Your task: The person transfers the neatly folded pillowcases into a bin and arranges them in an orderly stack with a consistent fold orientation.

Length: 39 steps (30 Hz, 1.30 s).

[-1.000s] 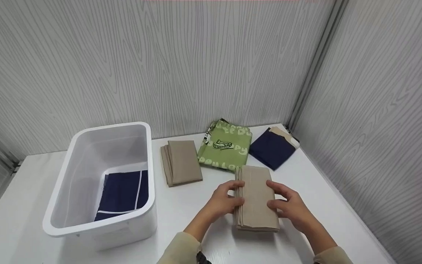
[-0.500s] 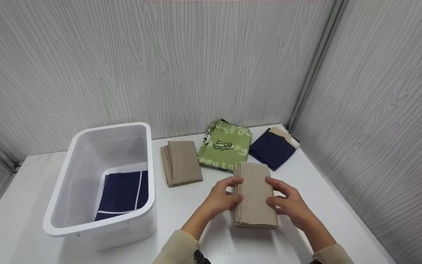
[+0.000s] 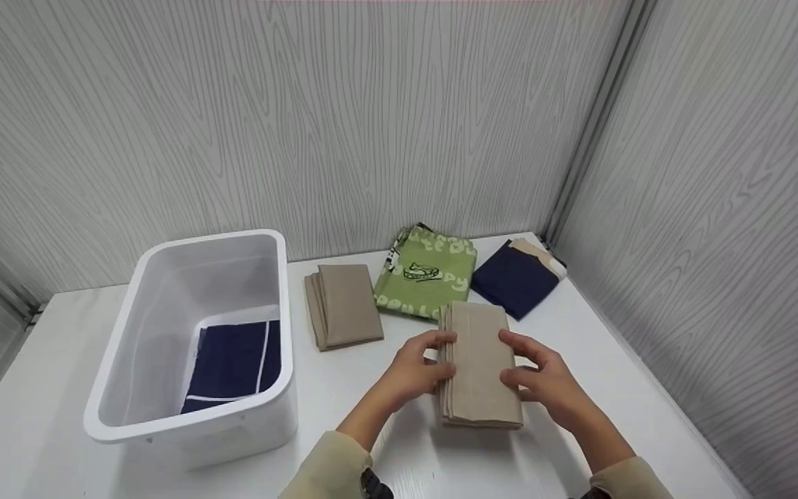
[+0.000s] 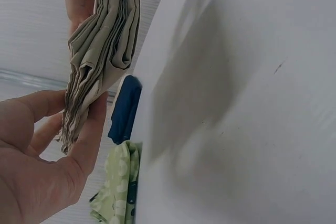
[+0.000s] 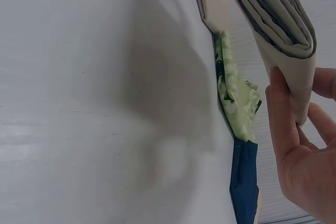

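folded beige cloth (image 3: 479, 364): long axis runs away from the person; left hand (image 3: 416, 371) and right hand (image 3: 544, 381) pinch its opposite long edges, equally near.

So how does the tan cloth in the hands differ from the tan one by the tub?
The held tan cloth is lifted off the table, gripped by the left hand and right hand; the other tan cloth lies flat, untouched. The held one overlaps the green cloth; the other lies beside it. Both are folded.
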{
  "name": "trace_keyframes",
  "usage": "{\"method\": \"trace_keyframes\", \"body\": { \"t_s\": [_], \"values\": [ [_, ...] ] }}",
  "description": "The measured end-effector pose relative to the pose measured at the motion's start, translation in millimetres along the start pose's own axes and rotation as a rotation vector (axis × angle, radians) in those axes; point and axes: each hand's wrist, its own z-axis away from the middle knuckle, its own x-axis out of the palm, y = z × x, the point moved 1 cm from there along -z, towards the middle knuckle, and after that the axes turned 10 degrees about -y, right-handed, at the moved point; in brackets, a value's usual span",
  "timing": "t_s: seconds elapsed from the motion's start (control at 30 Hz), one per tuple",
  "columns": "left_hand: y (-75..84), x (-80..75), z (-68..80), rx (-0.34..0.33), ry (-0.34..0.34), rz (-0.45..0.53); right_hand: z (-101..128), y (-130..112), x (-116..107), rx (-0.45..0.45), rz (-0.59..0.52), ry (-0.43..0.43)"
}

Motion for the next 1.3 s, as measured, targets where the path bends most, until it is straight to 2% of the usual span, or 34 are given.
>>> {"method": "trace_keyframes", "body": {
  "t_s": [0.37, 0.8, 1.3],
  "values": [
    [8.5, -1.9, 7.0, 0.009, -0.004, 0.012, 2.4, -5.6, 1.7, -0.023, -0.002, -0.016],
    [15.1, -8.1, 17.2, 0.023, 0.005, -0.032, 3.0, -15.7, 8.6, -0.055, 0.018, -0.051],
    [19.7, -28.2, 33.0, 0.033, 0.056, 0.002, -13.8, -30.8, 24.7, -0.094, 0.01, -0.099]
  ]
}}
